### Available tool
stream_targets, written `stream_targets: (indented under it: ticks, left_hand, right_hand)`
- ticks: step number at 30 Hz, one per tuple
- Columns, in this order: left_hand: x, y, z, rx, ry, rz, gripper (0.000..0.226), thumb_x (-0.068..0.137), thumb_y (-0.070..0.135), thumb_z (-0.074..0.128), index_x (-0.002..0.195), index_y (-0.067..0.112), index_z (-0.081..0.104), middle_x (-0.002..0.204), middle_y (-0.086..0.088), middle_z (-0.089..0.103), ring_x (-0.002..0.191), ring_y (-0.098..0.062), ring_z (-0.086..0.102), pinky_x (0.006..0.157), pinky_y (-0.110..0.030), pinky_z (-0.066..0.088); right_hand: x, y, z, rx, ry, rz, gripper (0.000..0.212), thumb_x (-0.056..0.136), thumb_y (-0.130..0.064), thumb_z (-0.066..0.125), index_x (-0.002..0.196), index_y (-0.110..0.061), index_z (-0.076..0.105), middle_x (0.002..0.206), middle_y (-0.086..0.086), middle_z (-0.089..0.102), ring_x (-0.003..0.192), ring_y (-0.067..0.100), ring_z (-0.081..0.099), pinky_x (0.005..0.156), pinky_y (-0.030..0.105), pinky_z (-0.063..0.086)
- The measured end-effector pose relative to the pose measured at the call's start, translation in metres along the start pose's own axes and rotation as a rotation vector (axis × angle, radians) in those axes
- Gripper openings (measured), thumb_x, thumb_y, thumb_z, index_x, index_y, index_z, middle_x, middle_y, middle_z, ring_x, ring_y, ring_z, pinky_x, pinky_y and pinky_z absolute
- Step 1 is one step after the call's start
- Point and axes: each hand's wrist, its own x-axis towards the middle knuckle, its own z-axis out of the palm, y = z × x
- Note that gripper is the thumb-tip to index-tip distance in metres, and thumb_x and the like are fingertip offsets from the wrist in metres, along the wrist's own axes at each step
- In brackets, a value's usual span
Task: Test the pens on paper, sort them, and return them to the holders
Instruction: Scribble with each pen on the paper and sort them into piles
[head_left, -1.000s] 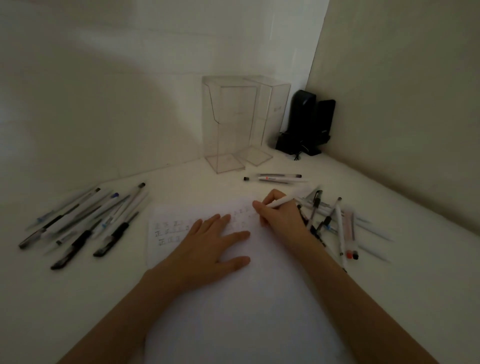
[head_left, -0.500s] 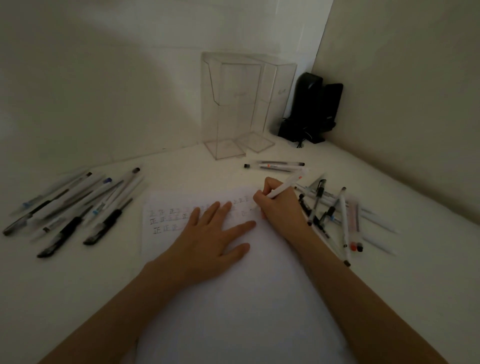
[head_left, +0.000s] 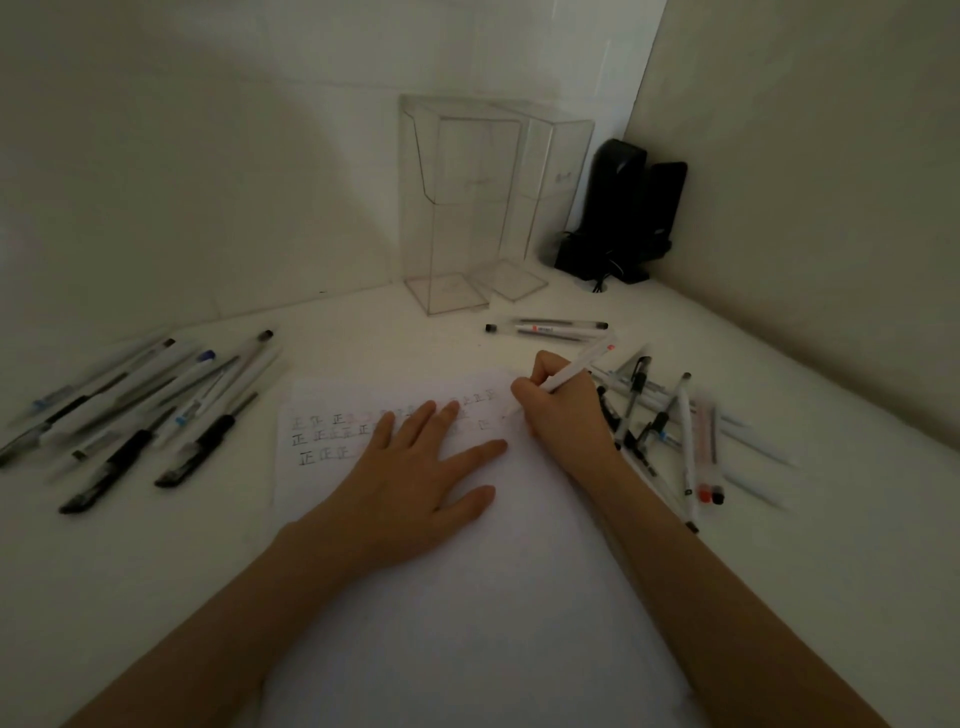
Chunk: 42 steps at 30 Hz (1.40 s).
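Right hand (head_left: 563, 410) closed around white pen (head_left: 576, 370), tip down-left on paper (head_left: 467, 597), long axis rising up-right toward red-marked end. Left hand (head_left: 415, 478) open, flat on paper, fingers spread. Clear holders (head_left: 467, 208) upright at tabletop (head_left: 779, 545) rear.

The left hand (head_left: 410, 478) lies flat on the paper (head_left: 467, 623), fingers spread, while the right hand (head_left: 563, 410) has a writing grip on a white pen (head_left: 576, 366), tip down near rows of marks. Loose pens lie either side on the desk (head_left: 363, 332), and two clear holders (head_left: 467, 208) stand behind.
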Motion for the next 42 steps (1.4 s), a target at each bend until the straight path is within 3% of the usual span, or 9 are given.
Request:
stream_targets:
  ticks: [8,13,22,25,35,38,42]
  left_hand:
    - [0.0009,0.0005,-0.0007,-0.009,-0.018,-0.012,0.070,0.069,0.069,-0.008,0.137,0.055,-0.004,0.155,0.000,-0.012,0.141,-0.020,-0.013,0.111,-0.041,-0.010]
    - [0.0003,0.0010,-0.0018,-0.018,-0.014,-0.010,0.068,0.070,0.068,-0.006,0.137,0.056,-0.003,0.155,0.000,-0.011,0.141,-0.019,-0.013,0.111,-0.041,-0.011]
    - [-0.0006,0.0010,-0.0017,-0.013,-0.008,-0.009,0.071,0.068,0.068,-0.009,0.138,0.055,-0.003,0.155,0.000,-0.011,0.142,-0.019,-0.013,0.111,-0.041,-0.010]
    - [0.0004,-0.0002,-0.0006,-0.010,-0.001,-0.003,0.071,0.068,0.069,-0.009,0.137,0.056,-0.003,0.155,0.000,-0.010,0.142,-0.019,-0.011,0.112,-0.042,-0.009]
    - [0.0009,-0.0017,0.0028,-0.021,0.002,0.008,0.078,0.062,0.074,-0.020,0.136,0.056,-0.005,0.155,0.000,-0.010,0.142,-0.020,-0.012,0.111,-0.041,-0.008]
    - [0.0010,-0.0005,0.0010,-0.020,-0.001,0.003,0.075,0.065,0.072,-0.014,0.137,0.055,-0.004,0.155,0.000,-0.010,0.142,-0.020,-0.012,0.111,-0.041,-0.009]
    - [0.0018,-0.0019,0.0031,-0.073,0.028,-0.006,0.077,0.069,0.079,-0.003,0.139,0.052,0.009,0.155,0.001,-0.005,0.142,-0.018,-0.010,0.111,-0.040,-0.009]
  right_hand:
    - [-0.0011,-0.0016,0.0025,-0.053,-0.014,-0.017,0.036,0.081,0.003,0.051,0.061,-0.016,0.028,0.055,0.000,0.026,0.043,0.003,0.025,0.041,0.012,0.024]
    - [-0.0017,-0.0019,0.0006,-0.026,-0.048,-0.011,0.023,0.081,0.001,0.054,0.064,-0.007,0.039,0.055,0.012,0.039,0.043,0.009,0.035,0.041,0.018,0.031]
    - [-0.0020,-0.0021,0.0003,-0.015,-0.063,-0.012,0.025,0.079,0.001,0.054,0.064,-0.009,0.037,0.055,0.009,0.034,0.046,0.011,0.032,0.041,0.016,0.028]
    - [-0.0017,-0.0021,0.0019,-0.084,-0.078,-0.029,0.029,0.080,-0.001,0.053,0.063,-0.013,0.033,0.055,0.002,0.029,0.045,0.004,0.027,0.043,0.015,0.024]
    - [-0.0008,0.0009,-0.0007,-0.056,-0.006,-0.026,0.037,0.082,0.002,0.051,0.061,-0.017,0.027,0.056,-0.001,0.025,0.045,0.004,0.025,0.044,0.015,0.024]
    - [-0.0020,0.0010,0.0000,-0.114,0.006,-0.020,0.036,0.083,-0.001,0.051,0.062,-0.018,0.027,0.056,-0.001,0.025,0.047,0.005,0.023,0.046,0.018,0.023]
    - [-0.0089,-0.0048,-0.0028,0.032,0.190,-0.062,0.025,0.093,-0.014,0.053,0.072,-0.014,0.041,0.050,0.001,0.045,0.043,0.006,0.040,0.043,0.018,0.034]
